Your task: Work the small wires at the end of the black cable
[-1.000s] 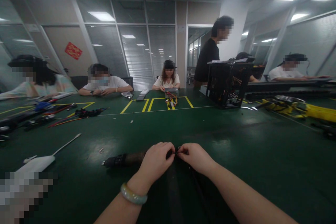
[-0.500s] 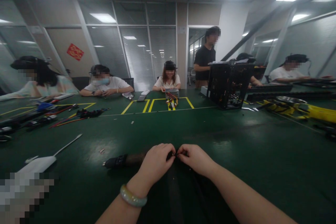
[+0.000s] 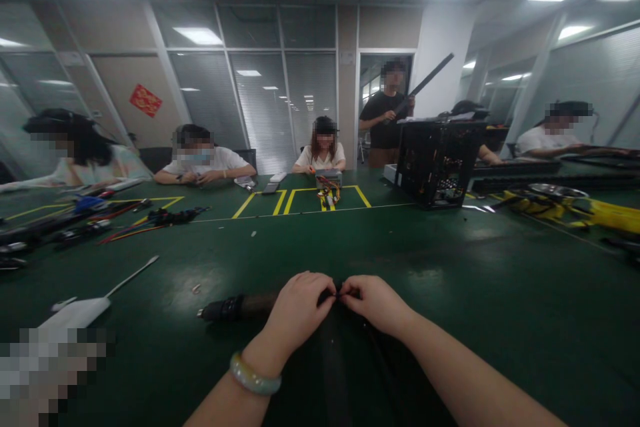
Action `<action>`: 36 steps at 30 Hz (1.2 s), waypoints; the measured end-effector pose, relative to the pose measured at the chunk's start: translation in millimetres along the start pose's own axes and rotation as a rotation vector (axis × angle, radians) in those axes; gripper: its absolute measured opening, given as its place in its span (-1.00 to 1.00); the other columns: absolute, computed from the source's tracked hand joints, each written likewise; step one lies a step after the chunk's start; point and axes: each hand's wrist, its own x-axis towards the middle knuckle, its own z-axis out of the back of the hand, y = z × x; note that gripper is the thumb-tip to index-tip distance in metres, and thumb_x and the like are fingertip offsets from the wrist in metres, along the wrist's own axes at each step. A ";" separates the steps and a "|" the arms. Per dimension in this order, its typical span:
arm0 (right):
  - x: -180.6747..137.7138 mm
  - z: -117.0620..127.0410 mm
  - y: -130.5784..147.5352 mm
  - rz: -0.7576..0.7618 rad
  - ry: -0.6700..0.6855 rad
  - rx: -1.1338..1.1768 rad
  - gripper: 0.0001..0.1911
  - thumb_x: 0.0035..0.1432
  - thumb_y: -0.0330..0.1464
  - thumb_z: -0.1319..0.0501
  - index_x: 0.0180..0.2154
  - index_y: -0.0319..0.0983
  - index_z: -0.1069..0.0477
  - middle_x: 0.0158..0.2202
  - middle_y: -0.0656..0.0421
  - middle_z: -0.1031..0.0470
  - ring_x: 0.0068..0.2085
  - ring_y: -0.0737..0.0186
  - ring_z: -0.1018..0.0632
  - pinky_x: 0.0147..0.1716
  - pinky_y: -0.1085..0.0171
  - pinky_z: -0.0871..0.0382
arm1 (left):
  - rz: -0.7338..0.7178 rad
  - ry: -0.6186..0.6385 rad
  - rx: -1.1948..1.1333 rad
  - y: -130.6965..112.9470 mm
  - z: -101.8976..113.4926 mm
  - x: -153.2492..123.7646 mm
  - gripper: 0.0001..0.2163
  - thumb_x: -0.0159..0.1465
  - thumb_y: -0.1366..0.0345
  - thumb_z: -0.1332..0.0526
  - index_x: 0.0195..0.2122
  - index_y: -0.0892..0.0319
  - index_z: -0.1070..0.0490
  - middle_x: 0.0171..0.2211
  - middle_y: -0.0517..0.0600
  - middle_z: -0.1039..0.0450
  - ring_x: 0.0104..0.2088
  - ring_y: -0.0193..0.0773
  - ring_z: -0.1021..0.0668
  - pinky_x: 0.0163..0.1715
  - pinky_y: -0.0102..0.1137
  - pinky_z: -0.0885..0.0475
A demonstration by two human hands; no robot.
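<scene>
Head camera: left hand [image 3: 303,300] and right hand [image 3: 377,301] pinch a small dark piece [image 3: 339,294], too tiny to identify, near centre on the green table [image 3: 280,247], right of a dark tool [image 3: 227,308]; barely shifted in a second, they suggest slow, fine work.

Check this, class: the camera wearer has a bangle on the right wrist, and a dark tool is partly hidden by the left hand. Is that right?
Not quite: the head view shows the bangle on the left wrist, not the right. The dark tool is indeed partly hidden by the left hand.
</scene>
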 end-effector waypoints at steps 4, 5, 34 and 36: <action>0.5 0.3 -0.2 0.034 -0.018 -0.017 -0.87 0.16 -0.35 -0.21 -0.27 -0.17 -0.54 -0.32 0.22 -0.56 -0.31 0.27 -0.52 -0.34 0.37 -0.27 | 0.005 -0.010 -0.004 -0.3 0.1 0.2 -0.92 0.24 0.32 -0.19 -0.24 0.08 -0.43 -0.20 -0.06 -0.50 -0.15 -0.20 -0.50 0.10 -0.14 -0.24; 0.8 0.1 -0.4 0.043 -0.023 -0.018 -0.87 0.16 -0.35 -0.21 -0.28 -0.16 -0.54 -0.32 0.22 -0.56 -0.31 0.27 -0.51 -0.34 0.37 -0.27 | 0.004 -0.013 -0.003 -0.4 0.2 0.3 -0.92 0.24 0.32 -0.19 -0.24 0.08 -0.43 -0.20 -0.07 -0.50 -0.14 -0.21 -0.50 0.13 -0.13 -0.21; 1.6 -4.5 -6.4 -0.003 -0.009 0.075 -0.87 0.16 -0.31 -0.22 -0.29 -0.18 -0.54 -0.33 0.23 -0.58 -0.32 0.27 -0.54 -0.36 0.37 -0.27 | 0.061 -0.008 -0.015 -2.4 -0.7 -0.6 -0.89 0.30 0.23 -0.15 -0.21 0.07 -0.42 -0.25 -0.07 -0.48 -0.20 -0.21 -0.48 -0.10 -0.27 -0.32; 2.0 -5.2 -7.4 0.005 -0.010 0.082 -0.87 0.16 -0.31 -0.22 -0.29 -0.18 -0.53 -0.34 0.23 -0.57 -0.32 0.27 -0.54 -0.36 0.38 -0.27 | 0.068 -0.011 -0.011 -1.7 -2.2 -0.6 -0.89 0.29 0.23 -0.15 -0.23 0.08 -0.42 -0.26 -0.06 -0.48 -0.21 -0.21 -0.48 -0.11 -0.27 -0.33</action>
